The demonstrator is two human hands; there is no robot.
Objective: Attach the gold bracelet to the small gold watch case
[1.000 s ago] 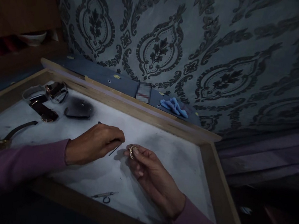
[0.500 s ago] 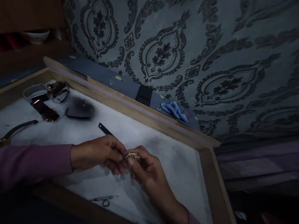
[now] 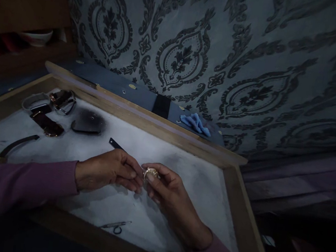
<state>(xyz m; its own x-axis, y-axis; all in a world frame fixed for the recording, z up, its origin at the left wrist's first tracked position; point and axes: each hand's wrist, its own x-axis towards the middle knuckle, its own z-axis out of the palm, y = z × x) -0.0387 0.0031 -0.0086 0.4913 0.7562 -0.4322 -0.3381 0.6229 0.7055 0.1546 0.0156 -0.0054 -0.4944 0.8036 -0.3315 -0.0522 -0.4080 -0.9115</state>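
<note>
Between the thumb and fingers of my right hand is a small, round, gold-coloured watch, its underside hidden by the fingers. Right beside it, my left hand has its fingers loosely stretched out, with the fingertips close to the watch's left edge; whether they touch is unclear. Just behind the left hand, a dark flat strip with a hole in its end lies on the white surface, partly covered. Nearer to me rests a thin metal tool with a small dark loop beside it.
A wooden-rimmed tray surrounds the work. On its left lie a brown-strapped watch, several other watches, a dark curved band and a watch near my left sleeve. Behind the rim are a blue cloth and a black flat object.
The left hand's fingers have loosened and drawn slightly left from the watch. In my right hand the watch has turned, showing more of its gold face. The view has shifted slightly.
</note>
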